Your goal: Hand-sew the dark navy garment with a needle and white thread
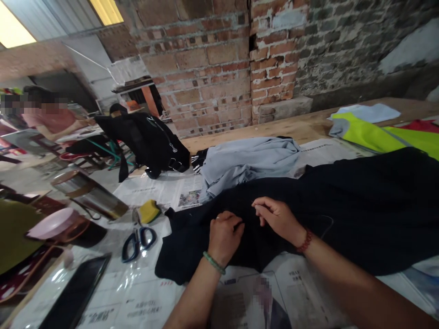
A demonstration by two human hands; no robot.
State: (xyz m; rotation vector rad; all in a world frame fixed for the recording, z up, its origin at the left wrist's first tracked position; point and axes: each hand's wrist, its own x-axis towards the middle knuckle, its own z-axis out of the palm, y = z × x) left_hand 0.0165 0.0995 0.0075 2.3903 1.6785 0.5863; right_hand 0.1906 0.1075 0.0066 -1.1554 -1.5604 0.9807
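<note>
A dark navy garment (pixel 360 205) lies spread across the table in front of me. My left hand (pixel 224 235), with a green bead bracelet, rests on its middle, the fingers curled down and pinching the cloth. Just right of it, slightly above the cloth, my right hand (pixel 274 217) has thumb and forefinger pressed together. A tiny thin tip, which looks like a sewing needle (pixel 253 203), shows at those fingertips. A pale thread (pixel 331 221) curves over the garment beside my right wrist, which wears a red bracelet.
Scissors (pixel 137 240), a yellow sponge (pixel 150 211), a phone (pixel 77 292), a metal flask (pixel 91 194) and a pink-lidded cup (pixel 55 224) stand or lie left. Behind are a grey garment (pixel 250 162), a black bag (pixel 147 141) and a yellow vest (pixel 370 132). A person (pixel 51 114) sits far left.
</note>
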